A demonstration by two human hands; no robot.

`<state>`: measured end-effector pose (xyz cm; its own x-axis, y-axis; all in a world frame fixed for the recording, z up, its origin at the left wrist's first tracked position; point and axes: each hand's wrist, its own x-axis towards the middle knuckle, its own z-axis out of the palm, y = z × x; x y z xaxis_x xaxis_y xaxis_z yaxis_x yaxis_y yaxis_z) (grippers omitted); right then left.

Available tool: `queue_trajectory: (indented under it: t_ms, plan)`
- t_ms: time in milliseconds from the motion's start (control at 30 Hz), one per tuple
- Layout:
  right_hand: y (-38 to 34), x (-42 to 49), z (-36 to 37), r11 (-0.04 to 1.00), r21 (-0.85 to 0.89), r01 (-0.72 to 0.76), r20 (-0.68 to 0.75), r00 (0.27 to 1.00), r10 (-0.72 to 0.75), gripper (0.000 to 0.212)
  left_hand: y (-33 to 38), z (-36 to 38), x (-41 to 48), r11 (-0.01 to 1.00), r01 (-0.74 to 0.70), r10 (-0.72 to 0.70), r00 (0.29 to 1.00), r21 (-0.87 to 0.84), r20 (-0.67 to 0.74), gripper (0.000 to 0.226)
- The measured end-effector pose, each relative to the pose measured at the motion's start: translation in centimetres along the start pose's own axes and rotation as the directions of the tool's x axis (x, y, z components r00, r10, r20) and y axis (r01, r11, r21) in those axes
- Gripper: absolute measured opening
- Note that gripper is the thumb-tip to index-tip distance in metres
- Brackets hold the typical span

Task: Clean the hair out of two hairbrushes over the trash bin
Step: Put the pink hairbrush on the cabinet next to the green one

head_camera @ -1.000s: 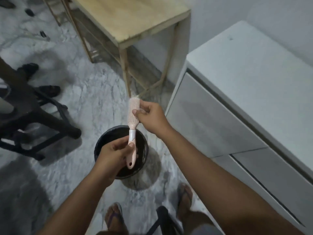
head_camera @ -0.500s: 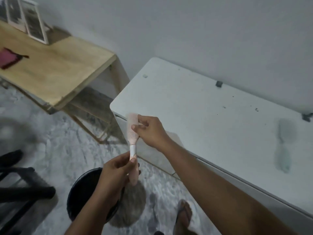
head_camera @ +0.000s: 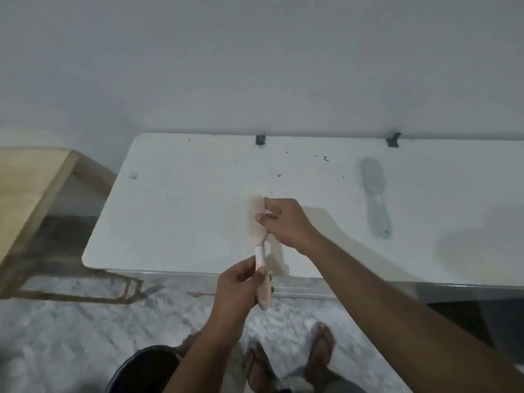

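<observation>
left hand (head_camera: 241,287) gripping, right hand (head_camera: 286,222) pinching

The white cabinet top (head_camera: 184,211) lies bare and open except the blue hairbrush (head_camera: 375,194) at right.

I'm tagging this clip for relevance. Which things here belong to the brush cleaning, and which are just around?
Job: pink hairbrush, left hand, right hand, blue hairbrush, trash bin.
Around: white cabinet, wooden table, sandals.
</observation>
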<state>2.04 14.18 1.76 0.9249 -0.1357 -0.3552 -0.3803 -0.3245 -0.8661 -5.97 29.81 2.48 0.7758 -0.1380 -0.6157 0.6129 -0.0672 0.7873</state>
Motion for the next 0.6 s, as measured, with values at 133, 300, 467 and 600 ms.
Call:
queue_trajectory:
  t_ms: [133, 300, 467, 600]
  plan:
    - [1.7, -0.3, -4.4, 0.999, 0.011, -0.031, -0.082, 0.996, 0.032, 0.03, 1.4, 4.4, 0.5, 0.998, 0.019, -0.023, 0.998, 0.059, 0.057, 0.034]
    - [4.4, 0.5, -9.6, 0.998, 0.037, -0.059, -0.114, 0.992, 0.063, 0.046, 2.4, 10.2, 1.4, 0.993, 0.01, -0.02, 0.996, 0.119, 0.084, 0.031]
    - [7.0, 1.8, -14.9, 0.997, 0.034, -0.068, -0.12, 0.99, 0.072, 0.05, 2.4, 16.2, 2.8, 0.989, 0.006, -0.016, 0.998, 0.145, 0.068, 0.039]
    - [8.4, 2.9, -17.6, 0.998, -0.013, -0.063, -0.109, 0.992, 0.062, 0.045, 2.4, 19.6, 3.7, 0.99, -0.016, 0.011, 0.999, 0.141, 0.034, 0.021]
